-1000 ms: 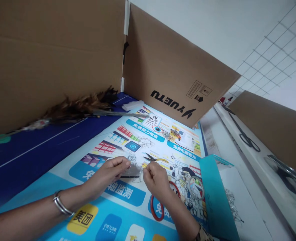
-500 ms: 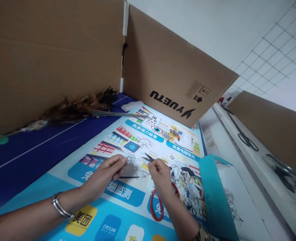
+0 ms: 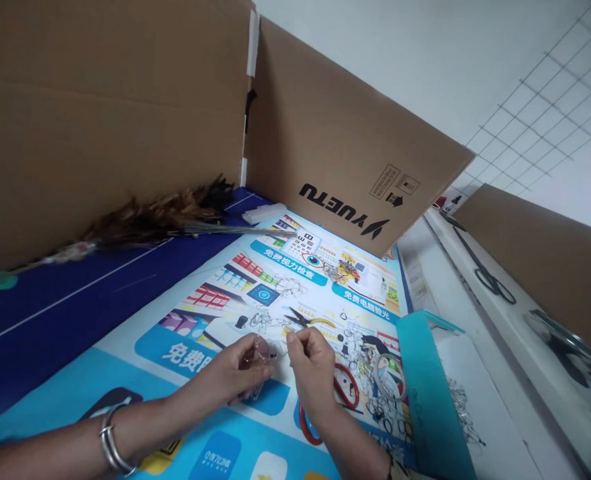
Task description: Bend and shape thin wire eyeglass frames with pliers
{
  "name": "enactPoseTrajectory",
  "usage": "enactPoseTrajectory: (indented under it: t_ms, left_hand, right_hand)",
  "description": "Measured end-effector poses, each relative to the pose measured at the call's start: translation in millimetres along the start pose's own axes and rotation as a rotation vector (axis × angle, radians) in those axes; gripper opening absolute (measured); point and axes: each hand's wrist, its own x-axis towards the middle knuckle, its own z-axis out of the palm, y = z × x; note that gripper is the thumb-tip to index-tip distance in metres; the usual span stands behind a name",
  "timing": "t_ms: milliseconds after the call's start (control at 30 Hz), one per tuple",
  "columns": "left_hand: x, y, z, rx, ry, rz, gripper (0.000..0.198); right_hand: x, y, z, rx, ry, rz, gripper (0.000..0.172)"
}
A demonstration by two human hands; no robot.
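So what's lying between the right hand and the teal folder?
Head view: a red ring, a pale ring and loose wire rings on the poster, between right hand and teal folder.

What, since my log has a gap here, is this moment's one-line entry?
left hand: pinches small clear piece | right hand: pinched shut beside it | pliers: on poster beyond
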Motion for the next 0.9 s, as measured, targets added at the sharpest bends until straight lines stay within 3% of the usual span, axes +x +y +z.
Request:
enactPoseTrajectory:
  t_ms: [167,467,733,900]
  left_hand:
    - [-9,1,4.8,-0.206,-0.088,-0.024,0.032]
    - [-11,5,1.7,-0.302,-0.035,-0.039,0.023]
    - [-6,11,-9.7,-0.276,0.115,-0.026,0.024]
    - [-3,8,-14.6,-0.154,0.216,0.007,0.027]
  right_hand:
    - [-2,2,4,-0.015,-0.013,-0.021,0.024]
    - [1,4,3,-0.145,-0.08,-0.076,0.026]
    - [5,6,-1,-0.153,-0.133,-0.041,0.025]
    - [4,3,1,-0.143,-0.25,-0.019,0.027]
